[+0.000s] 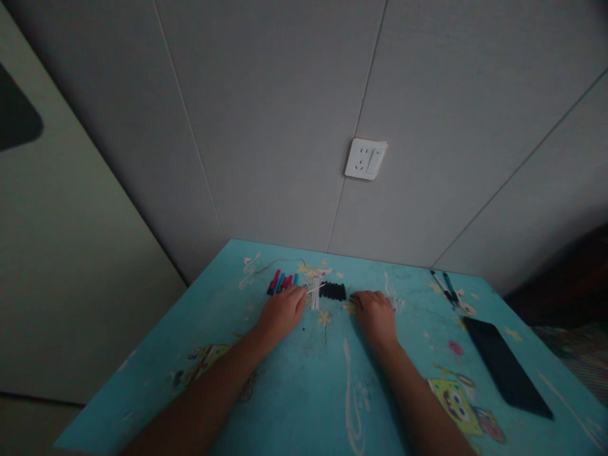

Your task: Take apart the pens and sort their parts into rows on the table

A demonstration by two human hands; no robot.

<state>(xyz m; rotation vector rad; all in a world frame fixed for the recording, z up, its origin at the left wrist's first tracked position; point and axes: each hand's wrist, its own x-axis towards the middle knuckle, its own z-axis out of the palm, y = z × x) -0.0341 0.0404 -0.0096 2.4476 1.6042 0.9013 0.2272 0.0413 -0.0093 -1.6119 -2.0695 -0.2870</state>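
My left hand (284,310) is closed on a thin white stick (315,289), which points right from its fingertips. Beneath the stick's outer end, several more white sticks (315,300) lie side by side on the table. Partly behind my left hand are several pink and blue tubes (280,280) with dark lower ends. To the right of the white sticks, short black pieces (333,291) form a row. My right hand (376,313) rests just right of that row with its fingers curled; something small and dark shows at its fingertips, too unclear to name.
The blue table (304,392) has printed cartoon figures and stands against a grey wall. Two pens (444,288) lie at the back right. Nearer on the right is a flat black rectangular object (506,367). A white wall socket (365,158) sits above the table.
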